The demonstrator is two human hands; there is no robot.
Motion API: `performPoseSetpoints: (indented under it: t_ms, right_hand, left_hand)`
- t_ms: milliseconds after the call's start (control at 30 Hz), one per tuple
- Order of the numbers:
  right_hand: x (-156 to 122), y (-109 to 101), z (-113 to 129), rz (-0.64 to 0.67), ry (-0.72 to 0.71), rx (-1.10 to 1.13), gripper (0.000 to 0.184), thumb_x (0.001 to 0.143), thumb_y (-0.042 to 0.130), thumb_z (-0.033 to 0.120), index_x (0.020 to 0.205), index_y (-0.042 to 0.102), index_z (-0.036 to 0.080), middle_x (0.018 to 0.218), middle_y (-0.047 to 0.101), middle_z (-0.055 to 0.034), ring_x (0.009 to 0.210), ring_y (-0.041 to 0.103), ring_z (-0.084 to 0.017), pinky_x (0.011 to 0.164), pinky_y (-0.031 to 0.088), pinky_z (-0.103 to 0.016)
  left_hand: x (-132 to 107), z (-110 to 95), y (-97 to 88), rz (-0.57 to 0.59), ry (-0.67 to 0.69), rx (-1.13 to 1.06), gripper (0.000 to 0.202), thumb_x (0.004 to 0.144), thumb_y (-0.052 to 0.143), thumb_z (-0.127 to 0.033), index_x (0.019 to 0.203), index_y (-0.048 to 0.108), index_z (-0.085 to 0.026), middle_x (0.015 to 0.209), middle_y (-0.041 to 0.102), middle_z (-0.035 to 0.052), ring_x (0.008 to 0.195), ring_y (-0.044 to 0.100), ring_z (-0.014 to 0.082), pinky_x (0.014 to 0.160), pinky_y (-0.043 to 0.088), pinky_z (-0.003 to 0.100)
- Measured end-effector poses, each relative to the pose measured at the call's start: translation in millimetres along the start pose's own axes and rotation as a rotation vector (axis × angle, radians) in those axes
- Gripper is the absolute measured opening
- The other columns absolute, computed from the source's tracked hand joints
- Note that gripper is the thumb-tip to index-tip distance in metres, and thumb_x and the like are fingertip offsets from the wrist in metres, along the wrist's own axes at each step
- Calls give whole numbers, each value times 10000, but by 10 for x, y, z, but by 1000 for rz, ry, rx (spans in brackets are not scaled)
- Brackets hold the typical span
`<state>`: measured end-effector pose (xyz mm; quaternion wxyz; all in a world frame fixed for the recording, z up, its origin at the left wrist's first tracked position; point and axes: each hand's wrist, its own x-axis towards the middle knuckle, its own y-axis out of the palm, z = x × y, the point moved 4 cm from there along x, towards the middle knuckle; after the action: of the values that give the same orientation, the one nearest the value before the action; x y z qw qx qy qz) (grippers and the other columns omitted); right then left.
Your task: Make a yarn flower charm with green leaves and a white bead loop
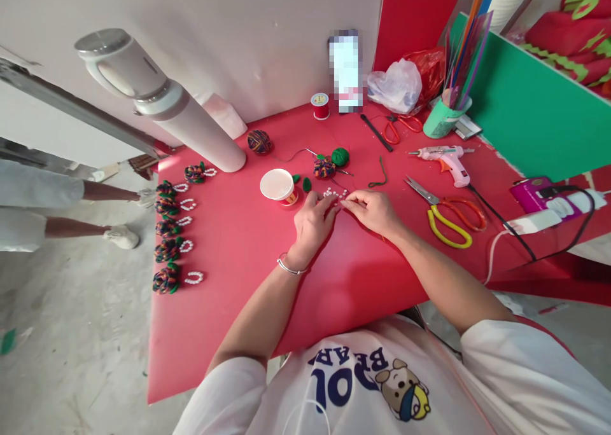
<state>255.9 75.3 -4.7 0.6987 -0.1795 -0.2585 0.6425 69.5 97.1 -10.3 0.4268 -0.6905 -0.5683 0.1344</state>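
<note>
My left hand (312, 222) and my right hand (370, 207) meet over the red table, fingertips almost touching. Both are closed in a pinch; what lies between the fingers is too small to make out. Loose white pearl beads (330, 193) are scattered just beyond the fingertips. To the left stands a paper cup (289, 198), with small green leaf-shaped pieces (307, 184) beside it. Behind the beads sit a multicoloured yarn piece (324, 168) and a green yarn ball (340, 157), with a crochet hook (312, 152) close by.
Yarn flowers (167, 250) with bead loops (193, 278) line the left edge. A tall tumbler (210, 133), dark yarn ball (259, 142), thread spool (320, 106) and phone (346, 72) stand behind. Scissors (434, 200), glue gun (451, 163) and power strip (534, 222) lie right.
</note>
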Motion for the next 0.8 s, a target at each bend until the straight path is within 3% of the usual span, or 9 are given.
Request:
performPoseSetpoints:
  t_ms: [100, 167, 233, 300, 400, 467, 567, 800]
  right_hand:
    - [-1, 14, -17, -6, -4, 1, 407, 994, 681, 583, 855, 796, 218, 611, 621, 8, 583, 495, -145, 608, 320, -304]
    - [-1, 3, -10, -25, 5, 30, 439, 994, 660, 614, 844, 780, 220, 613, 617, 5, 587, 505, -148, 609, 330, -307]
    - [-5, -26, 27, -67, -4, 82, 460, 989, 645, 642, 836, 759, 223, 638, 631, -3, 612, 537, -157, 620, 369, -308]
    - [-16, -57, 86, -105, -20, 157, 467, 978, 645, 663, 835, 735, 228, 705, 678, -22, 668, 593, -171, 653, 437, -309]
    - [-50, -49, 165, -65, 13, 347, 470, 954, 661, 699, 873, 703, 237, 812, 736, -39, 750, 680, -194, 678, 532, -311]
    - [-83, -8, 209, 5, 58, 492, 483, 931, 681, 724, 934, 700, 242, 872, 761, -43, 771, 716, -202, 653, 574, -309]
    - [-129, 50, 265, 65, 95, 613, 505, 901, 716, 741, 980, 701, 243, 929, 783, -49, 764, 727, -195, 628, 612, -310]
    - [-156, 106, 286, 80, 130, 666, 519, 896, 724, 756, 996, 701, 247, 966, 814, -53, 859, 783, -222, 605, 644, -295]
  left_hand:
    - [51, -4, 20, -12, -6, -19, 155, 969, 747, -254, 1078, 855, -234, 1009, 670, 74, 868, 648, 189, 666, 443, 275]
    - [72, 10, -2, -73, -16, -148, 113, 952, 749, -226, 997, 852, -222, 984, 661, 71, 868, 643, 184, 710, 477, 282]
    - [78, 37, -34, -157, -49, -387, 69, 933, 780, -258, 943, 835, -216, 952, 659, 60, 859, 637, 172, 750, 509, 286]
    - [73, 83, -25, -180, -155, -710, 156, 905, 834, -365, 912, 804, -212, 871, 650, 32, 737, 592, 135, 669, 499, 265]
    - [48, 107, 80, -27, -392, -1184, 381, 799, 921, -531, 902, 753, -205, 756, 611, -18, 514, 396, 64, 456, 339, 214]
    - [37, 80, 119, 81, -479, -1380, 456, 714, 980, -538, 895, 736, -198, 751, 614, -28, 479, 328, 38, 415, 273, 193]
    - [49, 49, 106, 136, -516, -1487, 446, 668, 1026, -458, 876, 732, -194, 767, 635, -25, 488, 327, 26, 416, 273, 176]
    - [64, 52, 86, 159, -563, -1436, 335, 752, 988, -361, 865, 724, -188, 743, 638, -27, 475, 310, 23, 414, 261, 167]
